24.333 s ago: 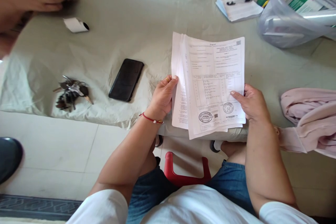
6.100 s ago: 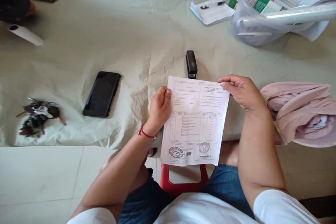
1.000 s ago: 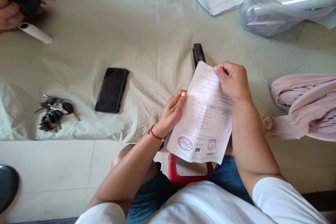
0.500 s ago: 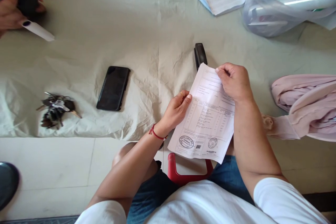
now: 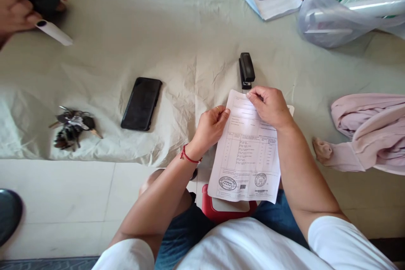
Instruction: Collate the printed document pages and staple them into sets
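A printed paper document (image 5: pixel 249 147) with a table and two round ink stamps near its lower edge is held up over my lap. My left hand (image 5: pixel 212 124) pinches its left edge between thumb and fingers. At the top edge my right hand (image 5: pixel 270 105) grips the sheet the same way. Just beyond the paper's top lies a black stapler (image 5: pixel 247 70) on the cloth. A pale corner of something shows behind my right hand; I cannot tell what it is.
On the cloth-covered table (image 5: pixel 177 42) lie a black phone (image 5: pixel 141 104) and a bunch of keys (image 5: pixel 76 126). Notepaper with a pen (image 5: pixel 275 3), a plastic bag (image 5: pixel 329 25) and pink fabric (image 5: pixel 373 130) are at right. Another person's hand (image 5: pixel 17 8) holds a dark object at upper left.
The paper has turned more upright and moved slightly towards me, uncovering the stapler's near end. My right hand has shifted left along the top edge.
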{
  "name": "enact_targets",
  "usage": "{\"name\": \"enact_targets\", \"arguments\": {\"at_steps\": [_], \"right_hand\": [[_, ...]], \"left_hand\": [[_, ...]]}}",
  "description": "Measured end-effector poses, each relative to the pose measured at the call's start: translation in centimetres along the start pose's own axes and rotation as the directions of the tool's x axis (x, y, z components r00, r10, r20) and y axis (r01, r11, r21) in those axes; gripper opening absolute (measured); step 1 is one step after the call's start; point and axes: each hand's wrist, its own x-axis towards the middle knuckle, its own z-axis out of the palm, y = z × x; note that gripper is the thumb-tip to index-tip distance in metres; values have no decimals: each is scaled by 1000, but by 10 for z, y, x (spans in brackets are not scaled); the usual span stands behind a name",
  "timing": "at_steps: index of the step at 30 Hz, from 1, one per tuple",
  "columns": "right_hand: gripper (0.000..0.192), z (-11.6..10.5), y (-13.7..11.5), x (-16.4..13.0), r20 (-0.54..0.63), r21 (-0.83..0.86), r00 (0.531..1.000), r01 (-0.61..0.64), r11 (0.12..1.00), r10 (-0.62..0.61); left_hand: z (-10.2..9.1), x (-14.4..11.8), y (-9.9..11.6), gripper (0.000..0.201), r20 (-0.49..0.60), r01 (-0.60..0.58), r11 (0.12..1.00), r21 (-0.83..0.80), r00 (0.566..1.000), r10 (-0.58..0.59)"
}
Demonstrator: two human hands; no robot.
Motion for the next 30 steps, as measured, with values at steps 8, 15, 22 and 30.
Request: {"name": "enact_targets", "arguments": {"at_steps": [8, 15, 22, 30], "right_hand": [[23, -2, 17, 4, -138, 97, 990, 17, 995, -3], [37, -15, 47, 31, -283, -33, 959, -26, 999, 16], [58, -6, 30, 91, -128, -367, 992, -63, 928, 17], [55, -4, 14, 104, 0, -306, 999, -44, 951, 46]], "left_hand": [[-4, 0, 4, 34, -35, 93, 992, 90, 995, -90], [-1, 4, 6, 38, -45, 148, 986, 76, 988, -145], [-2, 6, 16, 43, -18, 242, 970, 37, 970, -242], [-7, 14, 21, 49, 119, 368, 929, -28, 924, -363]]}}
